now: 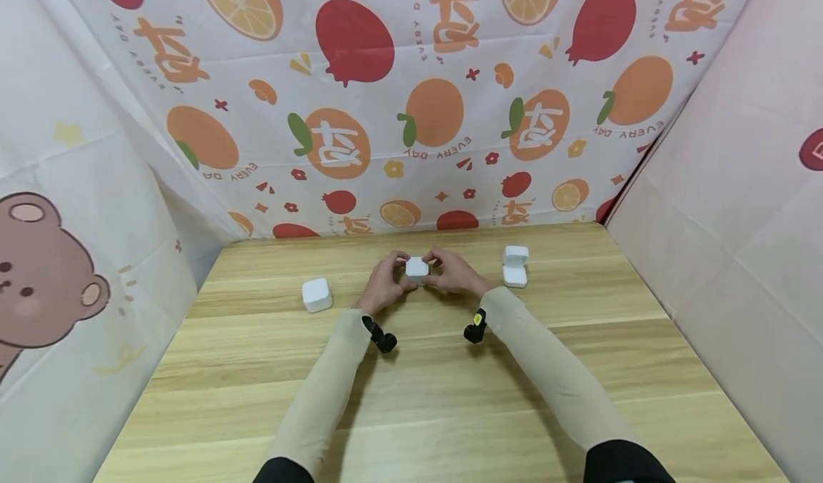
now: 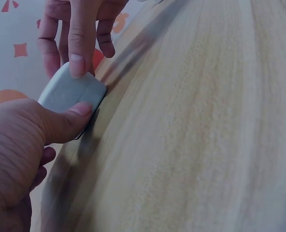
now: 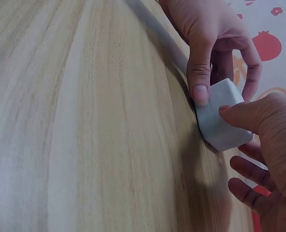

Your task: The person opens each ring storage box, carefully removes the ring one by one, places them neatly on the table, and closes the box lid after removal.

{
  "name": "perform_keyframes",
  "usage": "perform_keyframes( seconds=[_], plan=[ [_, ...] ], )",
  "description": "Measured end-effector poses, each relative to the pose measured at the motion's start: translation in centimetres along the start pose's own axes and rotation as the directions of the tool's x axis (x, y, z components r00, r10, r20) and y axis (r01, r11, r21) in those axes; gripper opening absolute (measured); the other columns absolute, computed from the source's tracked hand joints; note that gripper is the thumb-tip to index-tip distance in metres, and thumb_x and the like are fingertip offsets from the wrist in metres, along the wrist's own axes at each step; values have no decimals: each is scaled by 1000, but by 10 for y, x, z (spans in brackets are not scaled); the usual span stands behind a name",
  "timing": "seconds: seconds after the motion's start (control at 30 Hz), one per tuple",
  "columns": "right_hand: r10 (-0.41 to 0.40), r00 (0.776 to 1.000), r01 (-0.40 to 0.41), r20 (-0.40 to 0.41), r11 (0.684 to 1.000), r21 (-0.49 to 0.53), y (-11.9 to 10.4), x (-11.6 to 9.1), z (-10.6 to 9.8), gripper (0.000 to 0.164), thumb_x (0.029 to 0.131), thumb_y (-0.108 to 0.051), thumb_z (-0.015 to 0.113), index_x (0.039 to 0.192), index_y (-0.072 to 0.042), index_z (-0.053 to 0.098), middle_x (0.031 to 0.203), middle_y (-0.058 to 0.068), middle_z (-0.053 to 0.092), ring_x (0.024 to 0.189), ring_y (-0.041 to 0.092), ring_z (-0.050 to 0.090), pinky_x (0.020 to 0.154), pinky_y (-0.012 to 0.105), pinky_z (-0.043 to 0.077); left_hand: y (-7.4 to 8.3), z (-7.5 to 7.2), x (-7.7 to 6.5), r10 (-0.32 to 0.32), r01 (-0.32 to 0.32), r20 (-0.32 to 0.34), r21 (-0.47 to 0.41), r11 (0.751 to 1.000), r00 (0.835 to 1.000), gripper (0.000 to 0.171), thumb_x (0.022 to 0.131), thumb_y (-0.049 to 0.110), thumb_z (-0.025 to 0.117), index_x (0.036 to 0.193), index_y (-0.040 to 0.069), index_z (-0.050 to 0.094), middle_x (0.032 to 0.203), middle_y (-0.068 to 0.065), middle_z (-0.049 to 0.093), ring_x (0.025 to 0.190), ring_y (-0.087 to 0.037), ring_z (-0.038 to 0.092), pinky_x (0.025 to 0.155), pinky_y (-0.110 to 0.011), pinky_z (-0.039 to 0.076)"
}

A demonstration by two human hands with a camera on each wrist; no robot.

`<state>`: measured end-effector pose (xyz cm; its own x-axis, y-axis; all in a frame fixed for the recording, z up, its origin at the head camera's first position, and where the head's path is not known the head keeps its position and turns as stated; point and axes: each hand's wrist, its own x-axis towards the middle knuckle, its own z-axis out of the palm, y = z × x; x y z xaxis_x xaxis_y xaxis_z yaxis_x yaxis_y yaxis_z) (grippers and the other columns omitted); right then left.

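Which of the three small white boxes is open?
The rightmost small white round-cornered box: its lid stands raised. The leftmost white box and the middle white box, held between left hand and right hand, look closed.

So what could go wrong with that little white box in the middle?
The middle box might slip, since the left hand and right hand hold it mostly with thumbs and fingertips.

If it opens like the open box, its lid could pinch a thumb resting on the front.

A sideways swing of the right hand might also bump that open box nearby.
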<state>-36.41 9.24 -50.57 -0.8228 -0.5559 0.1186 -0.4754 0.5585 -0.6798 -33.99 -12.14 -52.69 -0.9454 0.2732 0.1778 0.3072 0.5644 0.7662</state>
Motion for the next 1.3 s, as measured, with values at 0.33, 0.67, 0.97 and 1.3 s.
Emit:
perform_keyframes(
  seconds=[0.33, 0.67, 0.97, 1.3],
  plan=[
    [27, 1000, -26, -13, 999, 36, -5, 3, 1, 37, 87, -9, 80, 116, 1, 60, 126, 21, 67, 85, 16, 63, 73, 20, 50, 3, 0, 2, 13, -13, -11, 16, 1000, 1000, 56, 81, 7, 85, 126, 6, 51, 135, -27, 64, 133, -40, 58, 118, -56, 36],
    [80, 997, -79, -10, 996, 35, -6, 4, 3, 39, 87, -12, 81, 117, 0, 60, 110, 17, 69, 82, 14, 62, 70, 19, 49, 3, 0, 3, 10, -9, -6, 38, 999, 1000, 54, 80, 9, 87, 122, 7, 53, 135, -23, 64, 131, -38, 59, 117, -54, 38],
    [58, 998, -57, -25, 998, 28, -7, 4, 4, 40, 87, -16, 82, 115, 1, 60, 101, 17, 68, 80, 13, 60, 68, 18, 47, -1, -1, 6, 8, -8, 18, 32, 999, 1000, 49, 82, 11, 85, 119, 7, 52, 141, -21, 62, 135, -38, 56, 115, -53, 41],
    [46, 999, -46, -28, 999, 10, -4, 6, 5, 37, 87, -17, 82, 113, -1, 61, 92, 14, 64, 75, 12, 54, 66, 20, 43, 6, 0, 2, 36, -36, 0, 72, 997, 999, 46, 83, 12, 84, 116, 5, 52, 138, -24, 61, 134, -41, 56, 113, -55, 42]
  ],
)
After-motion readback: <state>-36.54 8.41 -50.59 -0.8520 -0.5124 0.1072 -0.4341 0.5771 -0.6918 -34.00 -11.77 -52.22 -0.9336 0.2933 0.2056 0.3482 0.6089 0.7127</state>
